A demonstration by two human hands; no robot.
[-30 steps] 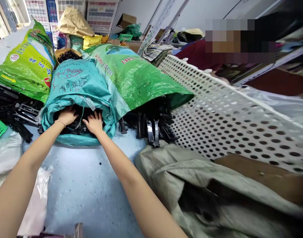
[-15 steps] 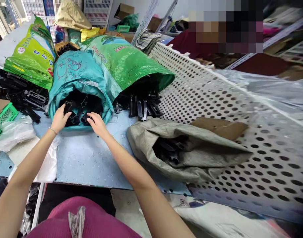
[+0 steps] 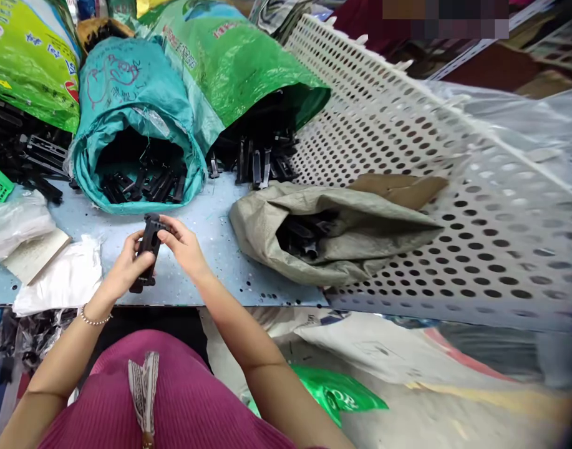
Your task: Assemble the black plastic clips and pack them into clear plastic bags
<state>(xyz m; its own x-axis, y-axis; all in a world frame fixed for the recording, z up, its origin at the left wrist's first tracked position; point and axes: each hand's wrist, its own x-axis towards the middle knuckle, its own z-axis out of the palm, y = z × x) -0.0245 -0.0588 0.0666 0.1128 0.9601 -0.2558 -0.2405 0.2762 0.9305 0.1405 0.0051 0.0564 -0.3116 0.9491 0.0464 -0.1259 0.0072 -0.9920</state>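
Above the front of the blue table (image 3: 201, 249), a black plastic part (image 3: 148, 246), long and blocky, is held between both hands. My left hand (image 3: 130, 265) is closed round its lower body, thumb across the front. The fingers and thumb of my right hand (image 3: 183, 244) grip its upper end. Just beyond lies a teal woven sack (image 3: 126, 93) on its side, its mouth toward me, with several similar black parts (image 3: 145, 184) inside. What exactly the part is, I cannot make out.
A green sack (image 3: 252, 68) behind spills black parts; a yellow-green sack (image 3: 28, 56) lies at left. At right, a grey sack (image 3: 351, 243) with dark parts rests by a perforated white panel (image 3: 398, 143). Plastic bags (image 3: 65, 274) lie at the table's left.
Both hands have come out of the teal sack's mouth toward my body, bringing a black plastic part. The view has tilted downward.
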